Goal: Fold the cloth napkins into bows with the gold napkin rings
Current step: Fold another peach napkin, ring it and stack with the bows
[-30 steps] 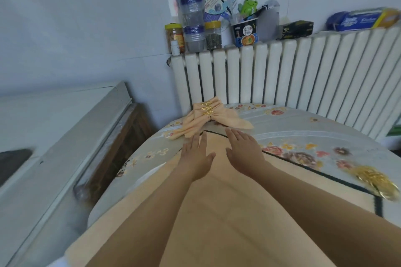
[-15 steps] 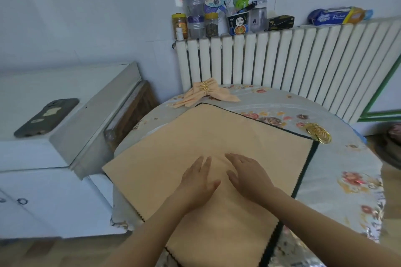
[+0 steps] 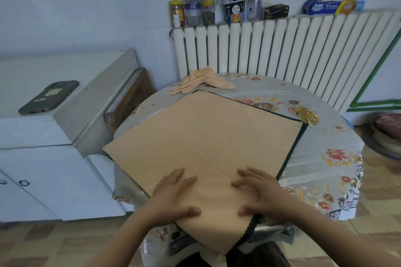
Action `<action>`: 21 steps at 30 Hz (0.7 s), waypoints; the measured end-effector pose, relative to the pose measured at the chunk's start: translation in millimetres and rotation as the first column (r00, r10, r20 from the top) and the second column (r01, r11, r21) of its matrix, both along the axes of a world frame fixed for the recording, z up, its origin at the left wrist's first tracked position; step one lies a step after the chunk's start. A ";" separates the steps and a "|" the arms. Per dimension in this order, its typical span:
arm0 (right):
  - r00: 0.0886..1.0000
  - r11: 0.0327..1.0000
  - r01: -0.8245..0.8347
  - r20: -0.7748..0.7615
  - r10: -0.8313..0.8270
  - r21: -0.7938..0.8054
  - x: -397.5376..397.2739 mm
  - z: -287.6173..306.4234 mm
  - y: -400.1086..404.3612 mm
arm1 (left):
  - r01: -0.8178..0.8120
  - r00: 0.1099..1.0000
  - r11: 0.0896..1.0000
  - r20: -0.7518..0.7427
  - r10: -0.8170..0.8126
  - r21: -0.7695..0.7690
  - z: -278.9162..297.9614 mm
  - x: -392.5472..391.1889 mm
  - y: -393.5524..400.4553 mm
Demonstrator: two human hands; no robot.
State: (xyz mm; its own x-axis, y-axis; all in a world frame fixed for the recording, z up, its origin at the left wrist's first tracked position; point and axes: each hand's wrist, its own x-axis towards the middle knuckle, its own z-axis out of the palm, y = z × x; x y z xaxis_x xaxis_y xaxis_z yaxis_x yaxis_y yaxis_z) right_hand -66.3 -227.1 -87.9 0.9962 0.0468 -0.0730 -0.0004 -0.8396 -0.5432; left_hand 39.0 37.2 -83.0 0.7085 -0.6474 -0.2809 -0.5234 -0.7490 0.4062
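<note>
Two hands, left hand [image 3: 173, 193] and right hand [image 3: 258, 193], have drawn back to the napkin [image 3: 206, 143]'s near corner, each grip flat, fingers spread, holding nothing; smoothing done, folding can begin. Gold rings [image 3: 308, 115] lie far right.

The napkin [image 3: 206, 143] is plain peach over a dark, perhaps black, zigzag edge. Beneath it the tablecloth [image 3: 325, 158] is pale grey with red and gold flowers. Right of the napkin, shiny gold rings [image 3: 308, 116].
</note>
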 end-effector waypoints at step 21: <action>0.995 0.937 -0.092 -0.071 0.072 -0.338 23.9 23.5 24.7 | -0.041 0.998 0.988 -0.058 0.033 -0.148 10.2 -12.5 -5.9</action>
State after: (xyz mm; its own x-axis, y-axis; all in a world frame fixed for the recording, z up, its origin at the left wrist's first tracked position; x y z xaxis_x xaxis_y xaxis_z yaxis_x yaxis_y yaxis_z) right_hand -42.4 -202.3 -64.4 0.9838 0.0905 -0.1549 0.0540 -0.9727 -0.2257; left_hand 26.5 31.3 -72.8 0.7188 -0.6586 -0.2226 -0.4704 -0.6966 0.5417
